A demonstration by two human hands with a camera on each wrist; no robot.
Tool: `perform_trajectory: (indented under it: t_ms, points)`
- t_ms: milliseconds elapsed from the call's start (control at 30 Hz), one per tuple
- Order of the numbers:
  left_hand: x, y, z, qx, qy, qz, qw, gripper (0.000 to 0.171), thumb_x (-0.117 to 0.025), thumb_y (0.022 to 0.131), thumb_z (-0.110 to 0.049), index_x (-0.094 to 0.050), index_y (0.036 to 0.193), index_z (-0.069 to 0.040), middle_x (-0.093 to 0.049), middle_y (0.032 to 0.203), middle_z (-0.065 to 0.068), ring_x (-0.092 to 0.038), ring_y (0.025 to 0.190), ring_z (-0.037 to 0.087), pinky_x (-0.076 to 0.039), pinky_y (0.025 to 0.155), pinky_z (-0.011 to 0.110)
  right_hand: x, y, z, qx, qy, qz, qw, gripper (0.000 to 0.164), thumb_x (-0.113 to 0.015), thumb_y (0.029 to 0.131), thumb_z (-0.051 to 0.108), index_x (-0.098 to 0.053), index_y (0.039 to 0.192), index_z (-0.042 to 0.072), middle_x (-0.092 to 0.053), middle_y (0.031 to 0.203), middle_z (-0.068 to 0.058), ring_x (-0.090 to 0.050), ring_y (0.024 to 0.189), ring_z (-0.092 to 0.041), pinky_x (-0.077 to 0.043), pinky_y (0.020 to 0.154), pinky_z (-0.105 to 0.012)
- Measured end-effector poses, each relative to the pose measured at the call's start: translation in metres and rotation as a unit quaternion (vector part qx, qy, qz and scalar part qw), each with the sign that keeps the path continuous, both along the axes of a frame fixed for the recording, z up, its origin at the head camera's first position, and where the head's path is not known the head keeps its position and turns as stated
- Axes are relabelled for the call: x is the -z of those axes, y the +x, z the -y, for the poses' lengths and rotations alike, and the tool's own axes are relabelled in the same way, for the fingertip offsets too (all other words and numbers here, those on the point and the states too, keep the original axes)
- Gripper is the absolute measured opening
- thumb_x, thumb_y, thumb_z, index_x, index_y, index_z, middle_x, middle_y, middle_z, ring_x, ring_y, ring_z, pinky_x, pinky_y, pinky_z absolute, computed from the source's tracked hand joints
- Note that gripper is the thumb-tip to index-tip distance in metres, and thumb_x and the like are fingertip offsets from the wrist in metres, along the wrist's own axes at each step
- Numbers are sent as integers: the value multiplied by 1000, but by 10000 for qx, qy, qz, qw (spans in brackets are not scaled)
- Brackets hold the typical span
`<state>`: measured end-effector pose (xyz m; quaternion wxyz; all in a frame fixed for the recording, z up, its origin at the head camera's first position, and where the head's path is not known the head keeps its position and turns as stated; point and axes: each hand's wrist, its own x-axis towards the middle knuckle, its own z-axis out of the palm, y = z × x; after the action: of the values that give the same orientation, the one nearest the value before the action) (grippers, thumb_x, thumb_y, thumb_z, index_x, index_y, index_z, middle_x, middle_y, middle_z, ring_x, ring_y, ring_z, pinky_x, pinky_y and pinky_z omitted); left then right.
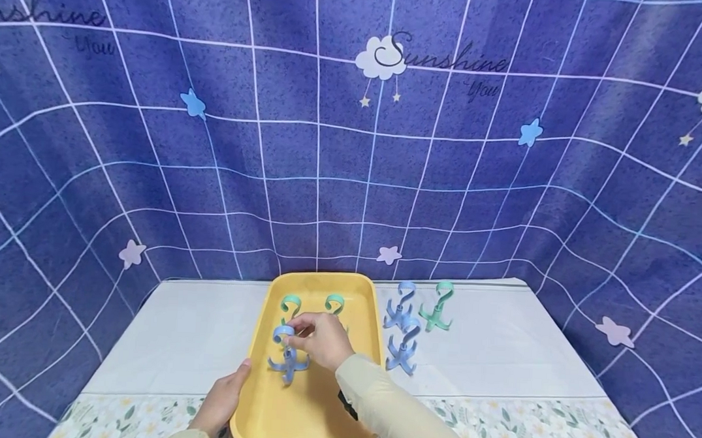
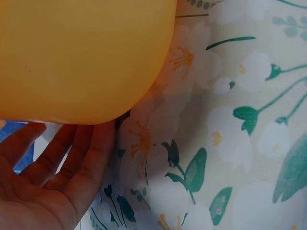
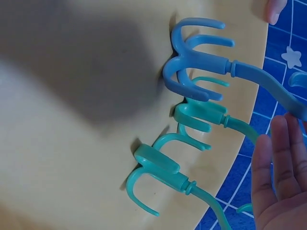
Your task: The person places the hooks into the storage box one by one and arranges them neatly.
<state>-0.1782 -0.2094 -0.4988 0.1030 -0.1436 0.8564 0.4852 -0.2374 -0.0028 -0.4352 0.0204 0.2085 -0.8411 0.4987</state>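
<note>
A blue hook (image 1: 288,365) with a curled top and several upturned prongs stands upright in the yellow tray (image 1: 307,416). My right hand (image 1: 325,339) pinches it by its curled top. In the right wrist view, the prongs of this blue hook (image 3: 201,62) rest on or just above the tray floor. Behind it in the tray stand two green hooks (image 1: 291,301) (image 1: 335,302), partly hidden by the right hand. My left hand (image 1: 226,393) touches the tray's left outer side, its fingers fairly straight against the wall in the left wrist view.
To the right of the tray, two blue hooks (image 1: 398,314) (image 1: 402,355) and a green hook (image 1: 437,317) stand on the white tabletop (image 1: 498,343). A floral cloth (image 1: 530,429) covers the front edge. A blue gridded curtain (image 1: 342,153) hangs behind and at both sides.
</note>
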Motion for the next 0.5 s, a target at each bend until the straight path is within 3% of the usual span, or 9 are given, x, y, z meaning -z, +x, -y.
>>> perform_trajectory:
  t_ms: [233,500]
  points:
    - [2,0,3,18,106,-7,9999,89,-20,106,-64,-52,135,14,-71,107,23,-72,88,29,-60,81,44,-2,0,-4,-8,372,-100,9993,18,-86,84,19,-80,101,15,-74,88,8,-65,78,-5,-51,73,-20]
    - [3,-1,2,-9,109,-23,9999,87,-22,107,-61,-50,136,15,-71,105,22,-72,84,26,-61,77,40,-9,-6,-18,-59,520,-352,9980,23,-85,86,22,-79,106,13,-76,96,0,-65,80,-3,-51,74,-21]
